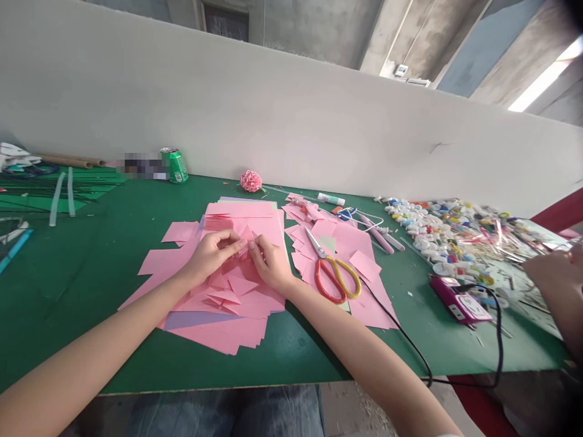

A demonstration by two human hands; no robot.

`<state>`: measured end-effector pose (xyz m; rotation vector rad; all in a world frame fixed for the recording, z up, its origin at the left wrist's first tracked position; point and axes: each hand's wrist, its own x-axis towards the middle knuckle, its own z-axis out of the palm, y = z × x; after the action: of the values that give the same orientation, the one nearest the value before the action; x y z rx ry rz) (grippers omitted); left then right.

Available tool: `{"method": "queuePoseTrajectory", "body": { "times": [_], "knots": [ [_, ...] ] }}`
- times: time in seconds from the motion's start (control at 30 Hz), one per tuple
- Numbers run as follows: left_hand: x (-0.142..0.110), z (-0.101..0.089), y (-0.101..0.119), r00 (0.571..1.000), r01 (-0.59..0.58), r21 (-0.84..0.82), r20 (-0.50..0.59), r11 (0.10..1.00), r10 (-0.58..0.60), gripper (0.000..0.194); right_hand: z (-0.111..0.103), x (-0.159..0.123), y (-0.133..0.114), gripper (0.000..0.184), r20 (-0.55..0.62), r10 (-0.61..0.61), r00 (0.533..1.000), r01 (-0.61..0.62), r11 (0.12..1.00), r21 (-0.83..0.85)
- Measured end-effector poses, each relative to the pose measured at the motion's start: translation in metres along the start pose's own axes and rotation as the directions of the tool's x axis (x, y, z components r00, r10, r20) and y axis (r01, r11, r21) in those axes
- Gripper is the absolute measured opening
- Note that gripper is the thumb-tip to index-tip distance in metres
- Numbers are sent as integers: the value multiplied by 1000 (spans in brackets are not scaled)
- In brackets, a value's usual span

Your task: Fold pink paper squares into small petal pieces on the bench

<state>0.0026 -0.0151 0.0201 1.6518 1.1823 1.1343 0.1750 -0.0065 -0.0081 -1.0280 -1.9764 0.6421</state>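
My left hand (pixel 216 252) and my right hand (pixel 269 261) meet over a spread of pink paper sheets (pixel 218 334). Between their fingertips is a folded pink paper piece (pixel 246 234), its pointed top showing; both hands are closed on it. Several folded pink triangles (pixel 224 297) lie just below the hands. Behind the left hand sits a stack of small pink paper pieces (pixel 218 221). To the right, scissors (pixel 334 273) with one red and one yellow handle loop rest partly opened on pink paper scraps (pixel 364 265).
A pink paper ball (pixel 251 181) and a green can (pixel 175 165) stand along the white partition (pixel 291 115). A glue stick (pixel 331 199) lies behind the scraps. At right are a purple power strip (pixel 460 300) with a black cable, many small coloured pieces (pixel 437 237), and another person's hand (pixel 555 273).
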Motion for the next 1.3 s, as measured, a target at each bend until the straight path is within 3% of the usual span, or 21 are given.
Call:
{"method": "queuePoseTrajectory", "body": {
  "times": [0.17,0.63,0.8,1.07,1.3],
  "knots": [
    [1,-1,-3,999,35,-4,42,999,-35,32,1,0,3,24,11,-18,1000,18,1000,26],
    [1,-2,-5,1000,15,-18,15,1000,-15,28,0,-1,1,26,10,4,1000,-4,1000,13],
    [1,-2,-6,995,59,22,74,998,-61,28,0,-1,3,23,-1,-32,999,32,999,15],
    [0,0,-1,999,9,8,47,1000,-9,29,-1,-1,0,24,15,7,1000,-7,999,33],
    [1,-1,-3,996,58,-31,71,998,-55,27,0,0,2,24,14,0,1000,0,1000,31]
  ]
}}
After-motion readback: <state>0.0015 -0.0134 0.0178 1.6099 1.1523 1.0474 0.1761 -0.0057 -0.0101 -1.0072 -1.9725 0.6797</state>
